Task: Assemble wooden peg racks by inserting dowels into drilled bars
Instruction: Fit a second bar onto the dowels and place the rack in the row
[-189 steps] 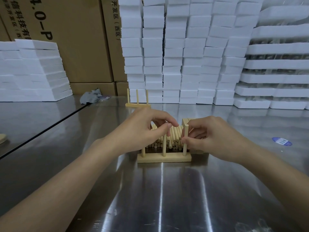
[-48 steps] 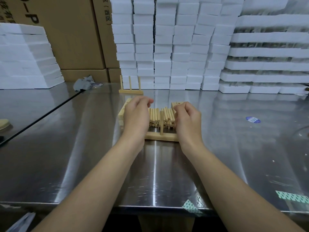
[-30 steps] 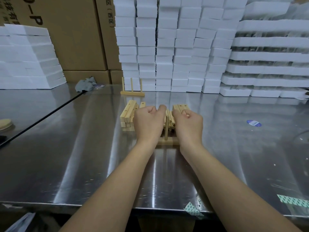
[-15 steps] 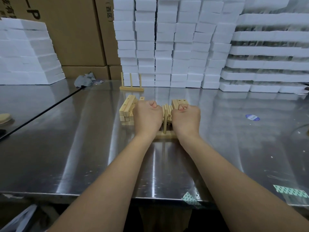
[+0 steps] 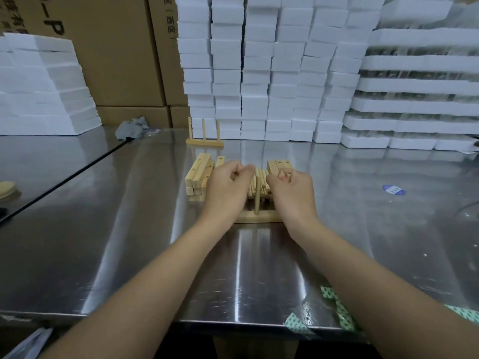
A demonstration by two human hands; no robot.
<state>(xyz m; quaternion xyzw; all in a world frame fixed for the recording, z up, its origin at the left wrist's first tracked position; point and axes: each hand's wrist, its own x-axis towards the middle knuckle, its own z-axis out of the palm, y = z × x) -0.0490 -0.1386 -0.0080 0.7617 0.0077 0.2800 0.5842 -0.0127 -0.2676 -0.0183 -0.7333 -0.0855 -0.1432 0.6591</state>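
Observation:
A wooden peg rack stands in front of me on the steel table: its drilled bar (image 5: 256,218) lies flat and the middle dowel (image 5: 257,195) stands upright in it. My left hand (image 5: 228,190) is curled into a fist over the left end of the bar, and my right hand (image 5: 293,195) is curled the same way over the right end. Each fist seems to wrap an outer dowel, which it hides. Just behind lies a pile of loose dowels (image 5: 262,181). Stacks of drilled bars sit to the left (image 5: 198,174) and right (image 5: 280,164) of that pile.
A finished rack (image 5: 204,141) stands further back. White foam blocks (image 5: 259,73) are stacked along the back wall and on the left (image 5: 39,86), with cardboard boxes (image 5: 116,47) between. A grey rag (image 5: 131,129), a blue sticker (image 5: 393,189) and green tape (image 5: 334,307) are on the table.
Earlier my fingers pinched dowels into the bar. Both hands then closed into fists over the outer dowels. Since half a second ago they have stayed put, the fingers slightly looser.

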